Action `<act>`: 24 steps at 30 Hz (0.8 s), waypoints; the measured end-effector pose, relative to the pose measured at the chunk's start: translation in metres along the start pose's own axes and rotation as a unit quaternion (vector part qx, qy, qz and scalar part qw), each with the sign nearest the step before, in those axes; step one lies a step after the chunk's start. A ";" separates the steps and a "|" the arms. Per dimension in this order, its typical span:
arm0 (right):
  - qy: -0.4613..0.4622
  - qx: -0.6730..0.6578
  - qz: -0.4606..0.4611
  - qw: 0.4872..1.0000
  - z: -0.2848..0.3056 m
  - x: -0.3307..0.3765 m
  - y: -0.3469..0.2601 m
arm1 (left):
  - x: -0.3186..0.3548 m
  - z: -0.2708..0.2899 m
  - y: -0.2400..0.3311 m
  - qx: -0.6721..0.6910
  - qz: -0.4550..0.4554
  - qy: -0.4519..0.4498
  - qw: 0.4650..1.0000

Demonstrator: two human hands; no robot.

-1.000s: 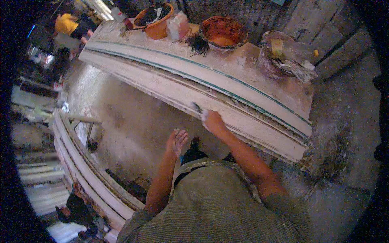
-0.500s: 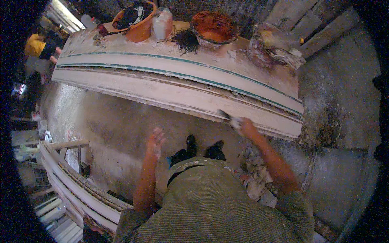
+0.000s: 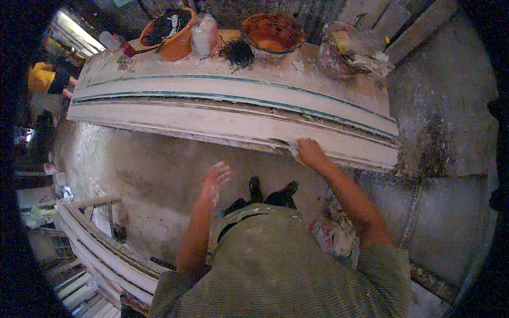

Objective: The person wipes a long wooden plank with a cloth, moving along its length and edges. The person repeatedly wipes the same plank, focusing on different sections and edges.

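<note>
Along the near edge of the long table runs a whitish moulding [image 3: 222, 119] with a ridged profile. Behind it is a flat pale strip [image 3: 212, 87] edged in green. My right hand [image 3: 310, 152] is closed round a scraper [image 3: 280, 142] whose dark blade points left, at the moulding's near lower edge; blur and my fingers hide most of its handle. Dusted with white, my left hand [image 3: 216, 179] hangs in the air in front of the table, fingers apart and holding nothing.
At the table's back stand a tilted orange tub [image 3: 177, 47], a clouded plastic container [image 3: 204, 36], a dark fibre bundle [image 3: 236, 54], an orange basin [image 3: 273, 34] and a plastic-wrapped bucket [image 3: 339, 55]. Pale mouldings [image 3: 101, 252] lie on a frame at lower left. A person in yellow [image 3: 42, 79] is far left.
My right hand has moved left and slightly up, bringing the scraper's blade along the moulding's near edge. My left hand has shifted a little right and up, still open.
</note>
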State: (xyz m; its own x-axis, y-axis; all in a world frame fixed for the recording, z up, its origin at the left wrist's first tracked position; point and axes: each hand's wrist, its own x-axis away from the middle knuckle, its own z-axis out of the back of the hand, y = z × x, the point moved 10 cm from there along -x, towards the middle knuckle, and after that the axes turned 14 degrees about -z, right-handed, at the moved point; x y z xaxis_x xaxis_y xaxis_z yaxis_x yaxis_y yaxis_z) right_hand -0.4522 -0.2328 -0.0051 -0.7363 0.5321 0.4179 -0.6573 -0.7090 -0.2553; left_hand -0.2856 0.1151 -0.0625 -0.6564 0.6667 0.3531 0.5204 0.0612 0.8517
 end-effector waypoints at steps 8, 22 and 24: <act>-0.166 -0.232 -0.087 0.954 -0.014 0.016 0.117 | -0.021 -0.027 -0.017 -0.062 0.030 -0.045 0.997; 0.176 -0.351 -0.082 0.916 0.015 0.116 -0.015 | -0.095 -0.215 0.002 -0.335 0.005 -0.251 0.908; 0.208 -0.370 -0.186 0.886 0.000 0.141 0.052 | -0.100 -0.223 0.007 -0.417 -0.038 -0.332 0.845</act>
State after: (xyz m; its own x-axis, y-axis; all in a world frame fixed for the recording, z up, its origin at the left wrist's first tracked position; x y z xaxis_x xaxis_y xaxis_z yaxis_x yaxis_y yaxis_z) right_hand -0.5902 -0.1953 0.0405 -0.3415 0.8990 0.2742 -0.6784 -0.0339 -0.7339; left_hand -0.3380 -0.1169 -0.0062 -0.0753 0.9714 0.2252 -0.2567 -0.2371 0.9370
